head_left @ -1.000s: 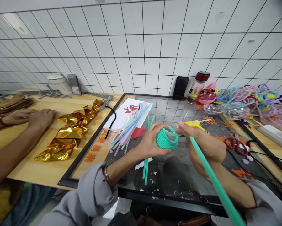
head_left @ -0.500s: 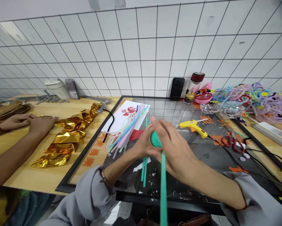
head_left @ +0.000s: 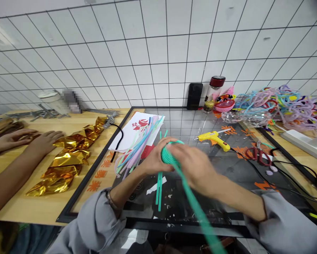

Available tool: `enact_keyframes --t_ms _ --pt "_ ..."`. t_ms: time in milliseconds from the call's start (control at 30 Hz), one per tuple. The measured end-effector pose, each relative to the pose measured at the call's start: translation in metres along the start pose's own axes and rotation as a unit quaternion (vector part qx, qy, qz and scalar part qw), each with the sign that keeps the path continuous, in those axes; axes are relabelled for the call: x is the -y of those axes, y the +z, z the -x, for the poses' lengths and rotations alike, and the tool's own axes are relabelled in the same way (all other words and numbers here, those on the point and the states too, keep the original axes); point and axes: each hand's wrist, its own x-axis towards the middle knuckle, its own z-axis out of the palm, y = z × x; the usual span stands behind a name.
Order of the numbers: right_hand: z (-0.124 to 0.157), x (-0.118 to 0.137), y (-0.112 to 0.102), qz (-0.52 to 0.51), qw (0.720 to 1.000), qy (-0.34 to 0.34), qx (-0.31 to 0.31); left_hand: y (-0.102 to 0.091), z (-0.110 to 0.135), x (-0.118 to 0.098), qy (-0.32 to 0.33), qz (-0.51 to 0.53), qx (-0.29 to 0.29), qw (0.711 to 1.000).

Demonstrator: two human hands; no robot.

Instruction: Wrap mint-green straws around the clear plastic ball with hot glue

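Note:
A green coil, wound from a fuzzy pipe cleaner, sits between my two hands above the dark tabletop. My left hand curls its fingers and thumb around the coil's left side. Against its right side, my right hand is closed over the green pipe cleaner, with motion blur on the fingers. A loose green length runs down from the coil toward the bottom edge, also blurred. Below the coil, straight green pipe cleaners lie on the table beside a white paper scrap.
Pastel pipe cleaners lie across a white sheet with red print. A yellow glue gun, red-handled scissors and a black cable are at right. Behind stand a phone and a bottle. Another person's hands work beside gold foil.
The loose green length has swung from nearly vertical to slanting down right. My right hand has shifted around the coil, and the view has moved slightly. The other person's hand has flattened out.

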Motion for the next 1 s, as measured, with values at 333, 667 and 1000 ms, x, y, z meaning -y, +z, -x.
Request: enact_keyframes --t_ms 333,667,1000 --pt "0.056 -0.106 -0.006 0.246 0.904 0.32 0.141 -0.003 0.0 -0.006 -0.023 0.063 0.029 0.997" --pt "0.048 -0.105 -0.012 0.293 0.8 0.449 0.269 -0.004 0.002 -0.005 -0.013 0.046 0.042 0.998" --pt "0.08 -0.141 0.0 0.249 0.87 0.405 0.132 -0.006 0.003 -0.006 -0.005 0.044 0.054 0.998"
